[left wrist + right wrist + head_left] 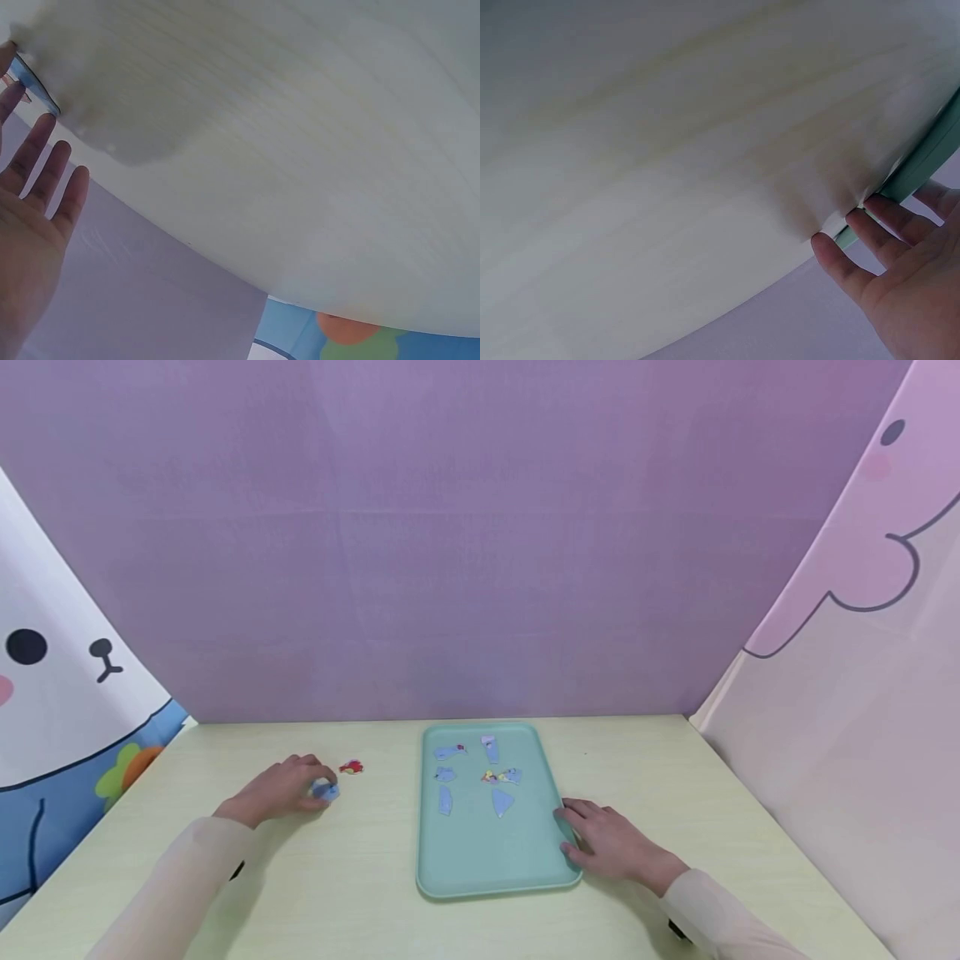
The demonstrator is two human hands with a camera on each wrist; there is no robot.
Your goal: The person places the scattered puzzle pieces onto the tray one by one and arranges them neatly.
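Observation:
My left hand [288, 787] pinches a small blue cut-out piece [326, 791] just above the table at the left. In the left wrist view the piece [34, 81] shows edge-on at the fingertips. A red cut-out [351, 767] lies on the table, right beside that hand. Toward the middle lies a pale green tray [495, 868] with several flat pieces, mostly blue, such as a fan-shaped piece [502, 802] and a yellow-and-red patterned one [501, 776]. My right hand [611, 839] rests at the tray's right rim, its fingers fairly straight.
The light wooden table [360, 893] ends at a purple cloth backdrop [480, 568]. Printed cloth panels with cartoon figures stand at the left [60, 693] and right [862, 693].

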